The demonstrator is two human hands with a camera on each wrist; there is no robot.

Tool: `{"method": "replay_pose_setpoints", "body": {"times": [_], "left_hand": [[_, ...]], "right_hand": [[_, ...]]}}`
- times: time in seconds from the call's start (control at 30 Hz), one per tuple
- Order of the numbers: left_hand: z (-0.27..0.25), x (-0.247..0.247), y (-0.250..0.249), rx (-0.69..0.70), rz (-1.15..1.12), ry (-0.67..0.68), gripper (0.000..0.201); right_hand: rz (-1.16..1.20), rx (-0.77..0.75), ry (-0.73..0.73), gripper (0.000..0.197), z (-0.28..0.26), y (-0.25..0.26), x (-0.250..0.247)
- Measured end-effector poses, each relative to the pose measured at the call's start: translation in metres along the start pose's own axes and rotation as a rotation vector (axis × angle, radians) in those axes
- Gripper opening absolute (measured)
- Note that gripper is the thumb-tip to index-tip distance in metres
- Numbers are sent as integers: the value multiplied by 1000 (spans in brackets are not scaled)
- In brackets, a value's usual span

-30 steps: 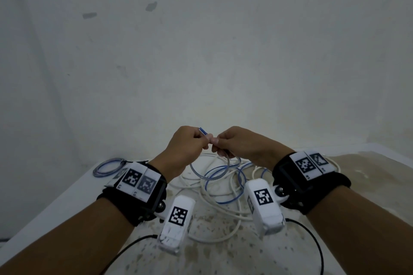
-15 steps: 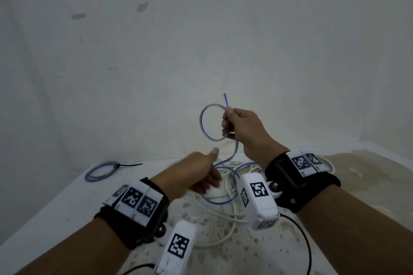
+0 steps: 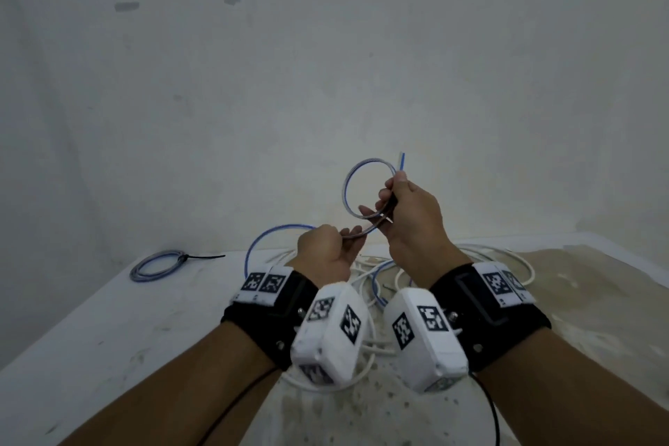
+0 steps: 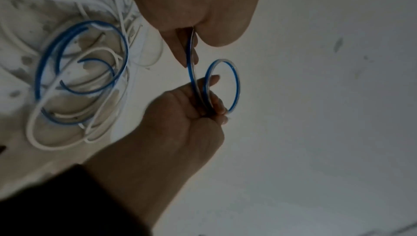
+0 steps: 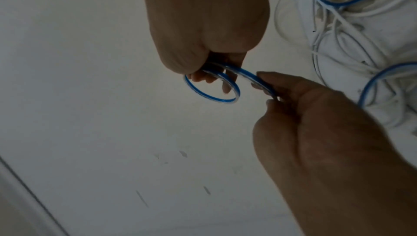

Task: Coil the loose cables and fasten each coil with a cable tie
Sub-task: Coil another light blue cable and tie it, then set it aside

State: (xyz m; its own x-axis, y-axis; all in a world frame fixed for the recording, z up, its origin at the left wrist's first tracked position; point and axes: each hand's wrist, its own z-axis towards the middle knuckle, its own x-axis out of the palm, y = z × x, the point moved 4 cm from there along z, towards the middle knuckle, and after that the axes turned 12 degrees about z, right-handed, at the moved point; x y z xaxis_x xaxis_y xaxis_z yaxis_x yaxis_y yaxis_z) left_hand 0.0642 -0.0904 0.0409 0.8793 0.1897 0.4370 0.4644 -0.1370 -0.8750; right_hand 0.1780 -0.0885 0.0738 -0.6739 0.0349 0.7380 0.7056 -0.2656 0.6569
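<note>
The bench (image 3: 90,329), white and stained toward the right, carried a loose tangle of white cables (image 3: 506,264) with more blue cable looped through it, directly beneath the wrists. Well apart at the far left corner lay a finished coil (image 3: 155,264), already cinched by a black cable tie (image 3: 202,257).

Above the tangle, the right hand (image 3: 412,221) was raised, fingers curled round the blue cable (image 3: 345,188), pinching the crossing of one small loop so the free end stood up past the fingertips. The left hand (image 3: 325,253), lower and just beside it, had thumb and fingers closed on the same cable where it ran out of the loop and arched down toward the pile.

The cable looked thin, light and springy: it held a round loop by its own stiffness, so it would likely try to unwind if released. The best hold was probably at the crossing where turns overlap, pinching all strands together, with the other hand feeding slack a short way back.
</note>
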Motion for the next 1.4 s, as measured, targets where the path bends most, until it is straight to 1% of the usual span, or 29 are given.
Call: {"method": "replay_pose_setpoints", "body": {"times": [0.07, 0.13, 0.23, 0.3, 0.47, 0.6, 0.77, 0.83, 0.9, 0.97, 1.07, 1.13, 1.23, 1.4], "left_hand": [[-3, 0, 7, 39, 94, -1, 22], [-9, 0, 6, 108, 187, -6, 23], [-11, -3, -3, 221, 320, -53, 28], [-12, -11, -13, 277, 393, -77, 31], [-6, -25, -30, 310, 516, -78, 29], [-6, -36, -35, 358, 666, -87, 26], [-4, -44, -36, 261, 896, -66, 13], [-2, -44, -36, 294, 949, -57, 15], [0, -44, -36, 384, 1001, -51, 19], [-1, -43, -34, 458, 989, -8, 18], [-7, -42, -32, 464, 775, 155, 16], [-11, -41, -36, 513, 710, 228, 19], [-12, -38, -41, 594, 718, 242, 21], [-7, -40, -41, 641, 771, 252, 21]], "right_hand": [[73, 34, -39, 34, 3, 1, -6], [98, 60, -74, 34, 4, -3, -11], [48, 75, -88, 33, 5, -10, -19], [12, 109, -56, 32, 3, -19, -17], [32, 216, 51, 31, -4, -34, -8], [66, 288, 86, 33, -7, -40, -4], [-8, 383, 120, 35, -18, -47, -4], [-3, 400, 128, 35, -19, -48, -3], [37, 416, 124, 34, -18, -48, -3], [95, 427, 111, 33, -16, -47, -5], [156, 429, 114, 35, -13, -46, -8], [193, 419, 106, 35, -9, -45, -10], [245, 406, 124, 36, -4, -45, -13], [278, 434, 154, 35, -4, -45, -14]]}}
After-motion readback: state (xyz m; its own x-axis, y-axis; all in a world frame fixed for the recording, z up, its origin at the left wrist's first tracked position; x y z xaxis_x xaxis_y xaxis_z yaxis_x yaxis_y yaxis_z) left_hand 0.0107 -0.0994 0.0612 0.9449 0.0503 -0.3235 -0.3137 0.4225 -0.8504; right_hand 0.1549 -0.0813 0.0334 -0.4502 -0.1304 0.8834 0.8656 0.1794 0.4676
